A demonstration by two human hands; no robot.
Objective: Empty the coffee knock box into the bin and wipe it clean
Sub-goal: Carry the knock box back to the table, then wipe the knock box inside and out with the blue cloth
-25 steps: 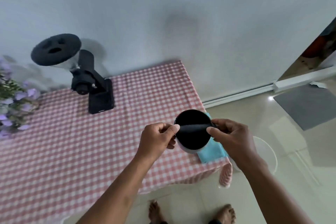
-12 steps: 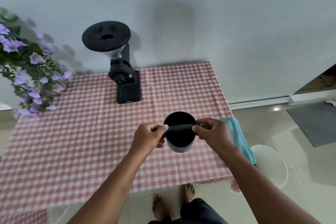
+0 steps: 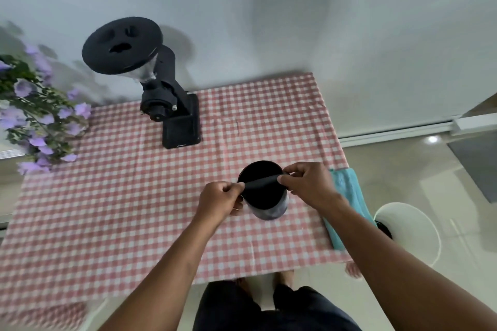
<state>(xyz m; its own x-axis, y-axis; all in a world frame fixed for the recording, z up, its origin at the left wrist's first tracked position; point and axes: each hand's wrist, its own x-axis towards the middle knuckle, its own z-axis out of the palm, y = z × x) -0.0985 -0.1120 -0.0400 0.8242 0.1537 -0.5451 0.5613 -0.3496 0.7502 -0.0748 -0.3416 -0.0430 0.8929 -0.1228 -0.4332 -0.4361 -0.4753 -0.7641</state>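
From the head camera, a round knock box (image 3: 265, 196) with a black interior and a pale metallic wall stands on the surface (image 3: 129, 204), which is covered by a pink-and-white checked cloth, toward its right front part. A black padded bar (image 3: 262, 183) spans the box's open mouth from left to right.

The left hand (image 3: 219, 200) has its grip pinched on the left end of the bar, thumb and forefinger pressed together at the rim. The right hand (image 3: 309, 185) has its grip pinched on the right end in the same way, the other fingers curled in. Both forearms reach in from the bottom of the frame.

Just to the right of the box, partly hidden by the right forearm, a light blue cloth (image 3: 347, 196) lies at the right edge of the surface. Beyond that edge, on the tiled floor, stands a round white bin (image 3: 411, 231) with something dark just visible inside.

At the back of the surface, against the pale wall, a black coffee grinder (image 3: 166, 99) with a wide round lid stands upright. At the left edge are purple flowers with green leaves (image 3: 35, 113). Dark trousers (image 3: 269, 309) show below the front edge of the surface.
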